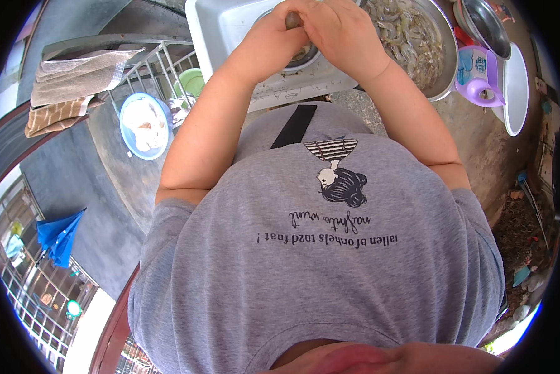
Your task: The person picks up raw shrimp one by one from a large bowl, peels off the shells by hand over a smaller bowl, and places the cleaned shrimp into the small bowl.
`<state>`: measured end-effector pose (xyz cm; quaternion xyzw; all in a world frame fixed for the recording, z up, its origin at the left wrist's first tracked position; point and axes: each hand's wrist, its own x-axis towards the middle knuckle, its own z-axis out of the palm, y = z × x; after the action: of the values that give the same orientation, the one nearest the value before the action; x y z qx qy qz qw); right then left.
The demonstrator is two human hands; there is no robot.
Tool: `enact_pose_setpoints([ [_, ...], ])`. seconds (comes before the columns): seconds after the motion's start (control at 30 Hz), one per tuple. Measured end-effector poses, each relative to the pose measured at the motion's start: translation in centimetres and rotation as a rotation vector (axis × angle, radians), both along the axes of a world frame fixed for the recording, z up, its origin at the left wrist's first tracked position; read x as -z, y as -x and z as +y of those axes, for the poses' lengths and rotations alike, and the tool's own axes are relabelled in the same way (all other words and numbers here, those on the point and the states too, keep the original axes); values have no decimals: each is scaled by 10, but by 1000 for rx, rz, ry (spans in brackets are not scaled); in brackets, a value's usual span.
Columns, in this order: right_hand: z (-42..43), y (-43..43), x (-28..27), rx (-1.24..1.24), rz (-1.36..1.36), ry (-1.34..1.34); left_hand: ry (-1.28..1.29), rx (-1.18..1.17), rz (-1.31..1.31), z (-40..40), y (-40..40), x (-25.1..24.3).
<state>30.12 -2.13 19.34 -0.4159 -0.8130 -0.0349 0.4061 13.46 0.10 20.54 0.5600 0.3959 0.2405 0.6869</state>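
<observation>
At the top edge, my left hand (273,39) is curled around a small grey-brown piece (293,20), seemingly a shrimp. My right hand (343,35) presses against the left, its fingertips hidden, so its hold on the piece cannot be made out. Both hands are above a round metal bowl (303,64), mostly covered by them, with something pale inside. That bowl stands in a white rectangular basin (205,42) with dark specks on its near wall. Right of my right hand, a wide metal pan (449,61) holds many raw shrimp (408,39).
Right of the pan are a purple plastic jug-like container (488,91), a white basin (518,89) and a metal bowl (488,28). A metal rack (165,65), towels (74,77) and a blue basin (169,121) with white contents are at left. A blue umbrella (60,238) is lower left.
</observation>
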Motion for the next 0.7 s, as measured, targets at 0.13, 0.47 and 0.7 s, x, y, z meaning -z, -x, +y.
enact_pose_setpoints([
  [0.13, -3, 1, 3, 42, 25, 17, 281, -67, -176, 1, 2, -12],
  [0.47, -8, 10, 5, 58, 152, 0, 240, -108, -127, -4, 4, -5],
  [0.7, -16, 13, -9, 58, 280, 239, 227, -68, -107, -12, 0, -20],
])
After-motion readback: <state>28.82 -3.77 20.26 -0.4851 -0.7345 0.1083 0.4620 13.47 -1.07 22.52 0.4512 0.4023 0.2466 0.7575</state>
